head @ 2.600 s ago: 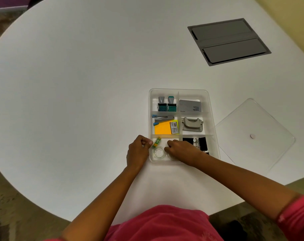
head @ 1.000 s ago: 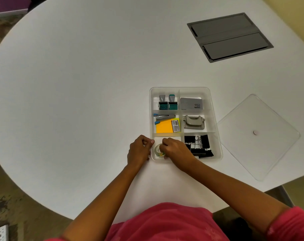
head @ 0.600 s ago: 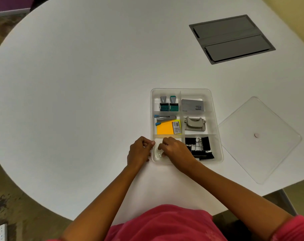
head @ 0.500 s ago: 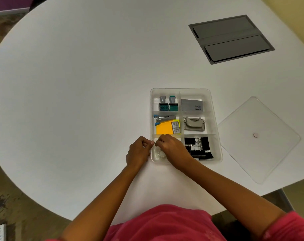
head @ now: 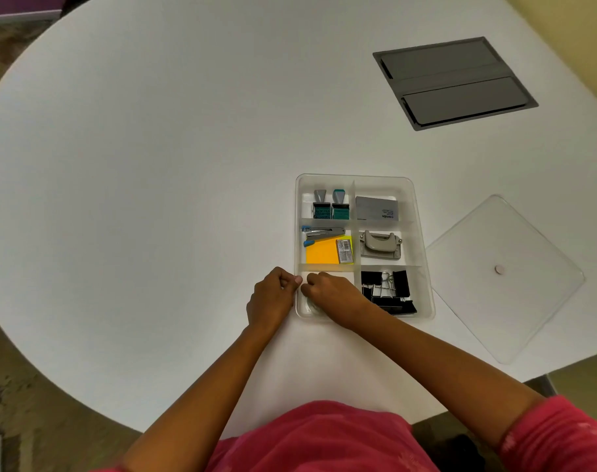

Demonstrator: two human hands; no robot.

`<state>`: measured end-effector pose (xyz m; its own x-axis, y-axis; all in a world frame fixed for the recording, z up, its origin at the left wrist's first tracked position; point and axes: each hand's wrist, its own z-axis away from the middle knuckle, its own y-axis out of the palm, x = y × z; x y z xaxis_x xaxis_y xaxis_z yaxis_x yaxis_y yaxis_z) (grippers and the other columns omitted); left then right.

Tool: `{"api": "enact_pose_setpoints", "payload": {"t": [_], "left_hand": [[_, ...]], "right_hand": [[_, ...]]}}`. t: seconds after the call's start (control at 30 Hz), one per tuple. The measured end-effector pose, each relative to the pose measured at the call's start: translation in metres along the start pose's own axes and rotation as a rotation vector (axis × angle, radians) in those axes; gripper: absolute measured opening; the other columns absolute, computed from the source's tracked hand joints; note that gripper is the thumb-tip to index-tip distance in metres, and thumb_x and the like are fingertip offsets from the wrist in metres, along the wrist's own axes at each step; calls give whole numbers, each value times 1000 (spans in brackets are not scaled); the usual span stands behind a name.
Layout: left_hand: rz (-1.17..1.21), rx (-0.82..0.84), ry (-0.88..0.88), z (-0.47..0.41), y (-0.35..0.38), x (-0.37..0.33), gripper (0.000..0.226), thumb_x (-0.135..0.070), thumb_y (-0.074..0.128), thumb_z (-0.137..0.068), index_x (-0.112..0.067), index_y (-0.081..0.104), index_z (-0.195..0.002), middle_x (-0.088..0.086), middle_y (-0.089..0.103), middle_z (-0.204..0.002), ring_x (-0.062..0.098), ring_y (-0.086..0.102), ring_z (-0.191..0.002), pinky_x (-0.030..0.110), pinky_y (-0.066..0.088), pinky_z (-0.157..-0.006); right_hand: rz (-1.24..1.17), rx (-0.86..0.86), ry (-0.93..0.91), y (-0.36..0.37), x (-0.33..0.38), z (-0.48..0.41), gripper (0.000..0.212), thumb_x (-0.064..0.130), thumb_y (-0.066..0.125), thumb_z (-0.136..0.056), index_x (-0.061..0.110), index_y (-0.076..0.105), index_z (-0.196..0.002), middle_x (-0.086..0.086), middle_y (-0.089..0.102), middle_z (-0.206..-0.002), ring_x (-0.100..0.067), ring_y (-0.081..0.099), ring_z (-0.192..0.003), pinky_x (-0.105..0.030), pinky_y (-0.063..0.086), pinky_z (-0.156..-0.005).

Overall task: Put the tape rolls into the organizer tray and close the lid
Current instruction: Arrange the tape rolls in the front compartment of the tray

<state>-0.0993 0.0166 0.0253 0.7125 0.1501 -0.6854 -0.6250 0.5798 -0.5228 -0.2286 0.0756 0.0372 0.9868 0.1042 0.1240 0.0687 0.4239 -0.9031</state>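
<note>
A clear organizer tray (head: 425,233) with six compartments lies on the white table. My right hand (head: 331,294) is down in its near-left compartment, fingers curled over a clear tape roll (head: 311,309). Only a sliver of that roll shows at the near-left corner; anything else in the compartment is hidden by the hand. My left hand (head: 272,298) is a closed fist just outside the tray, its fingertips touching the left wall. The clear square lid (head: 505,301) lies flat on the table to the right of the tray, apart from it.
The other compartments hold two stamps (head: 331,207), a grey box (head: 377,208), a stapler with orange sticky notes (head: 322,253), a hole punch (head: 380,245) and black binder clips (head: 387,289). A grey hatch (head: 454,83) is set into the table at the far right.
My right hand has slid left and deeper into the near-left compartment, covering the tape roll and the yellow-green stick seen earlier. The left hand has stayed at the tray wall.
</note>
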Motion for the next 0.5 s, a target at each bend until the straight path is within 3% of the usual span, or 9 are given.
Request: {"api": "enact_pose_setpoints", "payload": {"t": [0.37, 0.5], "left_hand": [[-32, 6, -1, 0, -3, 1, 17, -47, 54, -89, -32, 52, -83, -4, 65, -86, 25, 68, -85, 48, 57, -85], [-16, 2, -19, -1, -3, 0, 23, -48, 55, -88, -34, 49, -71, -6, 63, -81, 24, 68, -84, 48, 57, -84]], "right_hand": [[113, 22, -156, 2, -3, -9, 24, -8, 47, -89, -5, 56, -110, -24, 60, -103, -39, 60, -96, -44, 51, -73], [142, 25, -166, 1, -5, -9, 25, -8, 43, -90, -4, 55, -113, -22, 60, -104, -39, 60, -95, -43, 51, -71]]}}
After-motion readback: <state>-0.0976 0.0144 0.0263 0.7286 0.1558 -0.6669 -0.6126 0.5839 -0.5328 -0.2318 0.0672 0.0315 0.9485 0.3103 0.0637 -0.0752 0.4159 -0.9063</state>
